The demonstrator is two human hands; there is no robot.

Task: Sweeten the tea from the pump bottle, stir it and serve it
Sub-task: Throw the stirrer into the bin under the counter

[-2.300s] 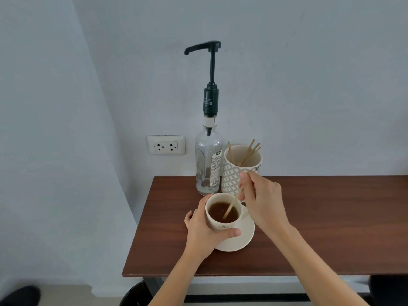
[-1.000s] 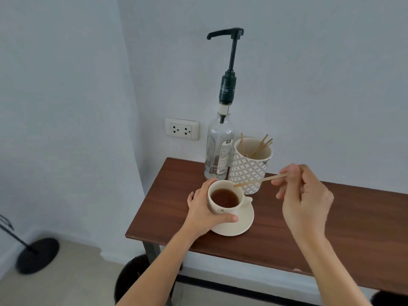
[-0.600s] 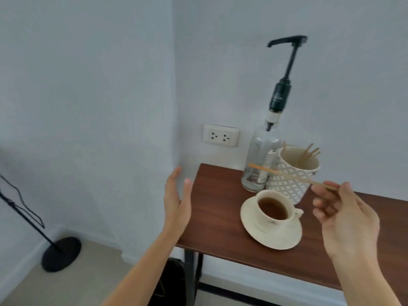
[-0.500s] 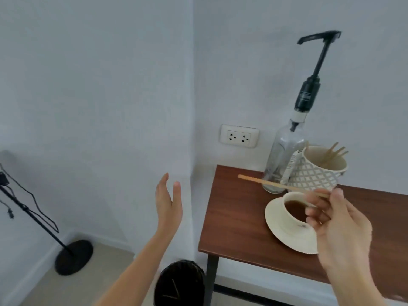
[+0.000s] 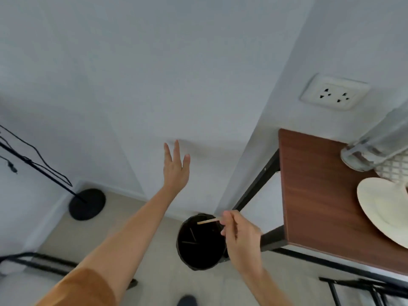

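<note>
Your right hand pinches the wooden stir stick directly over the open black bin on the floor, just left of the table's front-left corner. Your left hand is released, fingers spread, raised in free air toward the wall, well apart from everything. The saucer sits at the frame's right edge, bottle base behind it. Lamp stand base far left.
</note>
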